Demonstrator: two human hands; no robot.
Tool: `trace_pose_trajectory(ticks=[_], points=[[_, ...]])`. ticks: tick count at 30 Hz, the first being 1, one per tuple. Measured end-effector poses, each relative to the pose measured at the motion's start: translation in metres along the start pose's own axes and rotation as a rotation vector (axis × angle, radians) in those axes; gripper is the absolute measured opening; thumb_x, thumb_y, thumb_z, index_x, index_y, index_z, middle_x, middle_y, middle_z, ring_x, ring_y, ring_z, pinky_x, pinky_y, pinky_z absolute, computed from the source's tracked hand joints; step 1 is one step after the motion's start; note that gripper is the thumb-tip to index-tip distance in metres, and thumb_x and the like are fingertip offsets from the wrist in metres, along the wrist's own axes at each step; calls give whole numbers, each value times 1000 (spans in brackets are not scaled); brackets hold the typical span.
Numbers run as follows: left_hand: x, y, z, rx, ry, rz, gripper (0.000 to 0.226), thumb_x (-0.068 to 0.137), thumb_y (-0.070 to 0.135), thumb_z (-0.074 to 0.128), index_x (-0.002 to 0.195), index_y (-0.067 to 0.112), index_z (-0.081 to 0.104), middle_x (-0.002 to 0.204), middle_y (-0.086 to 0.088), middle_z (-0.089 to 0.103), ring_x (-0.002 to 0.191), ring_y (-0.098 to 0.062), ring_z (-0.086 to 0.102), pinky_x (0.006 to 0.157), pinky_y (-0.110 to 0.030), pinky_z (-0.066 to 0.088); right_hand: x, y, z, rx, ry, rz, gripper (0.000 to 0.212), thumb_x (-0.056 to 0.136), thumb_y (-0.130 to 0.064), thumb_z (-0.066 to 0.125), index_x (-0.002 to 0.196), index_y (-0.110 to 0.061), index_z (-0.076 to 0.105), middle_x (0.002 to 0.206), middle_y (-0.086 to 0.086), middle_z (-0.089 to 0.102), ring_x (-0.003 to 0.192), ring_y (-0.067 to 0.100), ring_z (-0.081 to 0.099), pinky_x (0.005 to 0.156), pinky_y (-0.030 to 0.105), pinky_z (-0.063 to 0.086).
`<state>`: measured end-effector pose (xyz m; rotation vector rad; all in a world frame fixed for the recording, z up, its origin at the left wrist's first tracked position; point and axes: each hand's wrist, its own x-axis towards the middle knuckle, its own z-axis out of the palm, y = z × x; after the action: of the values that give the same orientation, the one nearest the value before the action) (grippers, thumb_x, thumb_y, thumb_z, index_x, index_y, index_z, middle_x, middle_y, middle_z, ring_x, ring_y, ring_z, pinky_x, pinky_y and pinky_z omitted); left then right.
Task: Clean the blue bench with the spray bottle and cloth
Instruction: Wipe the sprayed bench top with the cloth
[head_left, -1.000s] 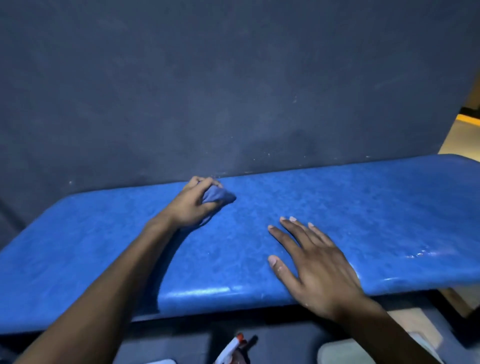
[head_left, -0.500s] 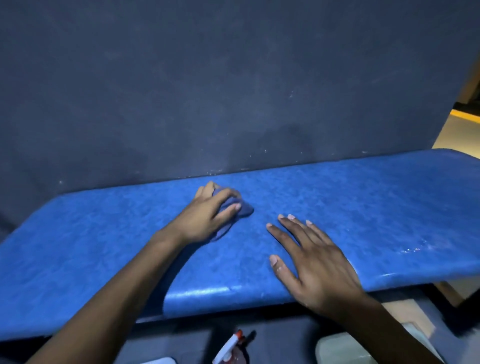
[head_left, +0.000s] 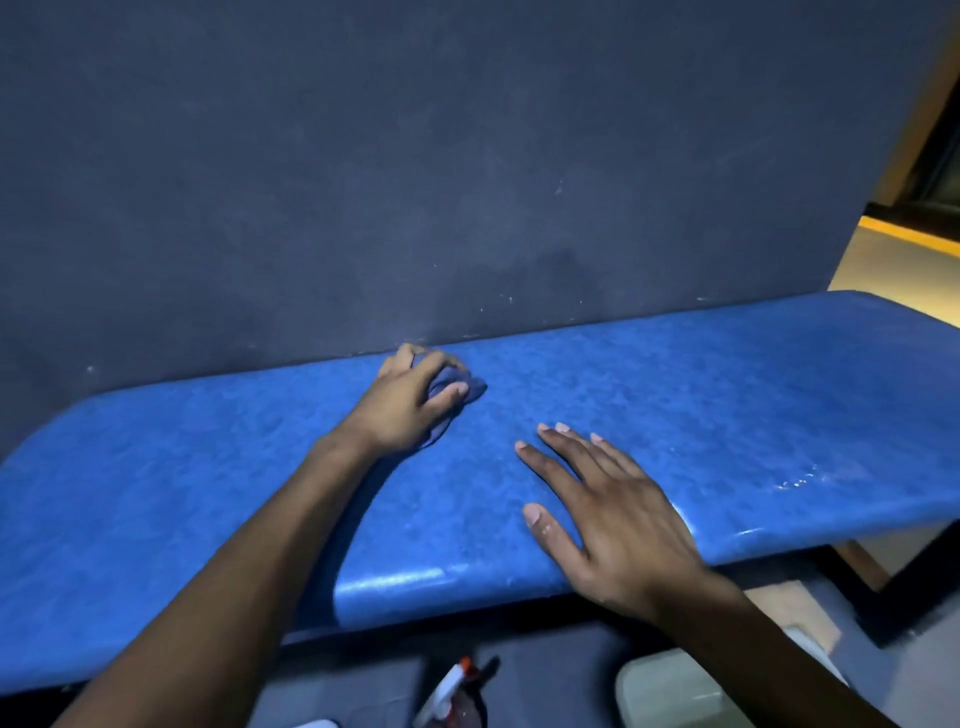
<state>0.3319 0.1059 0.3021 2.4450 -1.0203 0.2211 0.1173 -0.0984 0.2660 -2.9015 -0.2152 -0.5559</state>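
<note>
The blue bench runs across the view from left to right, against a dark wall. My left hand is closed on a bunched blue cloth and presses it on the bench near the back edge, close to the wall. My right hand lies flat on the bench near its front edge, fingers spread, holding nothing. The spray bottle, with a white and red head, shows below the bench at the bottom of the view, apart from both hands.
The dark grey wall rises straight behind the bench. A wet, shiny patch glints on the bench at the right. A pale object sits on the floor below my right forearm. A lit floor with a yellow stripe opens at the far right.
My left hand has slid the cloth away from me toward the wall after first moving it right. My right hand has stayed flat in the same place.
</note>
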Motion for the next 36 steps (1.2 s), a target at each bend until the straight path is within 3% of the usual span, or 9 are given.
trace_pose_trajectory(ticks=[4,8,11,17,21,25,28,30,36], points=[[3,31,18,141,-52,-165,39,103,50,44,136,30,50,138,-13,40,125,-38,42,109,-43,37,1,1,-1,7,-7,9,63,101,-58,27,156,-29,37,165,-2,33,155,12,22,126,39,19],[-66,52,3,155,-123,5,49,97,66,32,138,41,42,141,-3,43,132,-28,40,112,-44,36,-1,-1,1,21,-9,18,63,101,-59,30,155,-29,38,165,-2,34,154,12,22,126,38,18],[-90,47,-11,103,-84,-51,46,96,65,39,136,44,45,140,0,42,127,-25,42,111,-39,37,0,-2,-1,20,-6,14,63,101,-59,30,156,-30,37,165,-2,33,155,12,21,126,38,17],[-3,36,0,37,-114,-317,52,99,55,49,146,31,46,151,-15,33,141,-40,32,117,-42,28,2,-2,-2,21,10,12,63,100,-59,30,155,-28,39,163,1,37,154,15,25,126,39,19],[3,66,21,-25,-138,-211,46,103,49,48,145,31,45,154,-12,30,145,-35,27,118,-39,23,-1,-2,-4,51,13,16,61,99,-57,35,149,-25,49,158,2,46,150,18,34,125,39,23],[-48,70,1,-41,-186,39,58,89,69,48,140,41,47,141,7,46,141,-17,34,118,-38,30,-10,3,-12,115,56,-1,53,97,-53,45,138,-25,62,148,-4,57,143,14,45,123,35,28],[-79,70,-16,-62,-186,178,49,88,57,64,134,42,55,133,28,49,135,-4,43,113,-24,33,-21,30,-30,176,117,-9,38,96,-46,51,122,-27,71,139,-8,64,139,8,48,122,33,30],[-82,71,-19,-138,-119,135,42,86,39,73,125,46,61,128,24,53,128,-1,50,107,-17,36,-31,70,-47,181,166,64,34,96,-43,50,116,-27,73,133,-7,68,136,9,53,121,33,32],[-13,121,16,-254,124,15,37,89,20,71,120,40,63,118,12,58,116,4,52,102,-28,43,-61,185,-77,-84,-67,460,94,87,-81,11,153,-21,42,165,4,34,155,21,24,127,38,15]])
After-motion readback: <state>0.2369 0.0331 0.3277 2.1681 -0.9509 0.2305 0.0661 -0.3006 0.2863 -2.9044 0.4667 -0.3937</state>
